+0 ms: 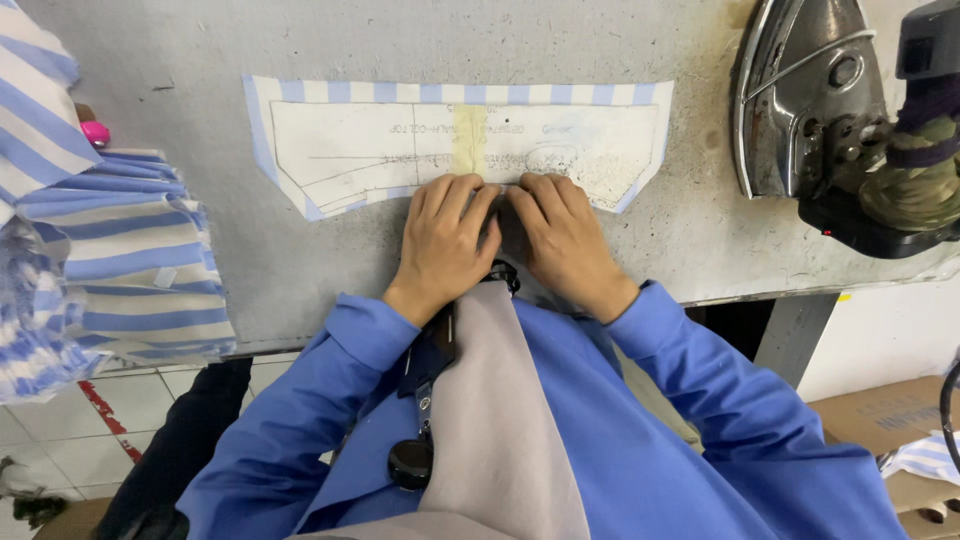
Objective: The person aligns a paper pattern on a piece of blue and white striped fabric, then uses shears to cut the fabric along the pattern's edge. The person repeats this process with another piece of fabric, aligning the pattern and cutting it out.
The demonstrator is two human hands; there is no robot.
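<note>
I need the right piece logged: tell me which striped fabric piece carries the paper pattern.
The flat striped piece beneath both hands, spread mid-table under the paper pattern; the striped pieces at left are stacked, bare.
</note>
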